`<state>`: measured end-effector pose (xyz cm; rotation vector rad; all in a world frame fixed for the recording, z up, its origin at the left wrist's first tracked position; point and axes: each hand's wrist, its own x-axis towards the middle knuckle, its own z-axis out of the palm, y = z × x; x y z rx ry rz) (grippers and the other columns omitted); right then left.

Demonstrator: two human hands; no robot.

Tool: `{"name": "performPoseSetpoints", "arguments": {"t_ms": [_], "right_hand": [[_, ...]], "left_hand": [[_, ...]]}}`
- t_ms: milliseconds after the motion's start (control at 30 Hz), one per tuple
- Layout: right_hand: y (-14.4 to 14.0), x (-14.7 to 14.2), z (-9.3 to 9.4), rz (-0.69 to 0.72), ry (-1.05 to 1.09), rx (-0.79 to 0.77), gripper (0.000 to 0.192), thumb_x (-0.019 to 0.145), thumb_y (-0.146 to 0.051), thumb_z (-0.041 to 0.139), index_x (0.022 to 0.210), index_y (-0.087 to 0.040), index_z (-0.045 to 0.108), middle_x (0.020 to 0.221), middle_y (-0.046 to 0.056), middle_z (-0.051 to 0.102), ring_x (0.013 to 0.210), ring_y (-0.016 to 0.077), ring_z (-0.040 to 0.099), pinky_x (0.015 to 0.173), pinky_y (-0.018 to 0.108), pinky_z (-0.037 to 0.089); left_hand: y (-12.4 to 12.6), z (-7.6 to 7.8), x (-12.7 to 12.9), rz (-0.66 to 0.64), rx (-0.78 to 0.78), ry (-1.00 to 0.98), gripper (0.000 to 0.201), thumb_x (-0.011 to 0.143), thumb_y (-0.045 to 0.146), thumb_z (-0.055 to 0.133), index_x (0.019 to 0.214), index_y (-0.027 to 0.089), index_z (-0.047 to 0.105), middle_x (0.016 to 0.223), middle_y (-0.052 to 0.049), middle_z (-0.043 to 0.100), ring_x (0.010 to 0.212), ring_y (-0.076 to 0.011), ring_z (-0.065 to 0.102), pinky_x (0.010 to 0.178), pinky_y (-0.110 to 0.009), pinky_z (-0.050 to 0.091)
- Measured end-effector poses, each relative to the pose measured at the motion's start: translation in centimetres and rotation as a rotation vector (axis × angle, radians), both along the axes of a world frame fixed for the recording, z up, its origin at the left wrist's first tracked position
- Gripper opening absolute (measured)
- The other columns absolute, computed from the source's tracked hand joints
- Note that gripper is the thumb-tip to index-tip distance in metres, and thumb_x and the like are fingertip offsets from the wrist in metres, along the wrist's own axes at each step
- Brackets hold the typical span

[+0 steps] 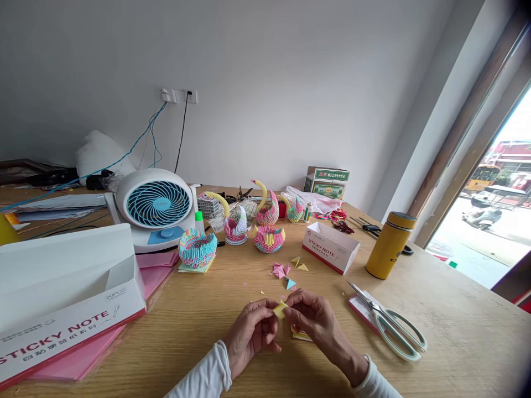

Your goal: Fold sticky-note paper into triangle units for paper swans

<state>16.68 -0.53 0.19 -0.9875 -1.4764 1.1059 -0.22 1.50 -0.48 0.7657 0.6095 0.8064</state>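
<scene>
Between my two hands is a small yellow piece of folded paper [280,310]. My left hand [254,330] pinches its left side, and my right hand [314,316] pinches its right side. Under my right hand lies a stack of yellow paper slips [301,334], partly covered. Just beyond my fingers rest folded paper triangles: pink ones [281,270], a blue one [290,283] and yellow ones [302,267]. To the right, scissors [392,323] with pale handles lie partly on a pink paper pad [362,309].
Paper swans [235,228] and a blue paper bowl [198,249] stand at the back. A small sticky note box [331,247] and a yellow flask [390,246] are at right. A large open box [74,309] and a fan [155,204] occupy the left.
</scene>
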Motion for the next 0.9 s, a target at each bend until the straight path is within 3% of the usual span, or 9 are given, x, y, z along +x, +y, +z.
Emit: {"name": "performPoseSetpoints", "arguments": {"t_ms": [100,200,267,667,800,900], "right_hand": [[0.0,-0.1,-0.3,-0.022,0.013,-0.055,0.04,0.073,-0.055,0.071,0.078,-0.016,0.064,0.058,-0.003,0.05,0.046,0.0084,0.044,0.044,0.021,0.035],[0.1,-0.1,-0.6,-0.057,0.005,-0.069,0.043,0.071,-0.058,0.071,0.077,-0.015,0.064,0.053,-0.005,0.049,0.043,0.0081,0.042,0.042,0.021,0.031],[0.1,-0.2,-0.7,-0.077,-0.007,-0.069,0.044,0.07,-0.058,0.072,0.076,-0.016,0.063,0.051,-0.005,0.05,0.042,0.0083,0.043,0.042,0.021,0.031],[0.0,-0.5,-0.8,-0.073,-0.047,-0.019,0.036,0.071,-0.051,0.075,0.074,-0.016,0.065,0.05,-0.003,0.053,0.043,0.0092,0.046,0.042,0.02,0.033],[0.0,-0.5,-1.1,-0.087,-0.068,-0.021,0.036,0.072,-0.052,0.073,0.077,-0.017,0.065,0.05,-0.004,0.052,0.041,0.0087,0.044,0.041,0.02,0.033],[0.0,-0.3,-1.1,-0.081,-0.059,-0.04,0.036,0.073,-0.052,0.072,0.078,-0.017,0.065,0.053,-0.004,0.054,0.042,0.0086,0.045,0.041,0.02,0.033]], "left_hand": [[-0.1,0.0,0.2,0.072,0.217,0.101,0.015,0.07,0.028,0.061,0.076,0.015,0.062,0.052,0.006,0.046,0.041,-0.0071,0.037,0.036,-0.021,0.048],[-0.5,0.4,0.1,0.126,0.425,0.204,0.022,0.074,0.034,0.062,0.084,0.014,0.06,0.057,0.003,0.05,0.052,-0.0113,0.048,0.042,-0.021,0.049],[-0.7,0.6,0.1,0.116,0.481,0.255,0.027,0.076,0.039,0.064,0.087,0.015,0.059,0.057,0.003,0.051,0.052,-0.0116,0.05,0.043,-0.021,0.05],[-0.7,0.0,0.2,0.248,0.612,0.394,0.026,0.077,0.041,0.07,0.082,0.017,0.06,0.05,0.004,0.058,0.042,-0.0104,0.054,0.044,-0.018,0.043],[-0.4,0.2,0.2,0.277,0.581,0.382,0.028,0.076,0.043,0.07,0.076,0.016,0.062,0.045,0.005,0.056,0.038,-0.0109,0.055,0.042,-0.019,0.043],[-0.2,0.4,0.2,0.316,0.532,0.32,0.031,0.073,0.044,0.071,0.074,0.015,0.061,0.054,0.004,0.059,0.038,-0.0095,0.055,0.041,-0.019,0.043]]}}
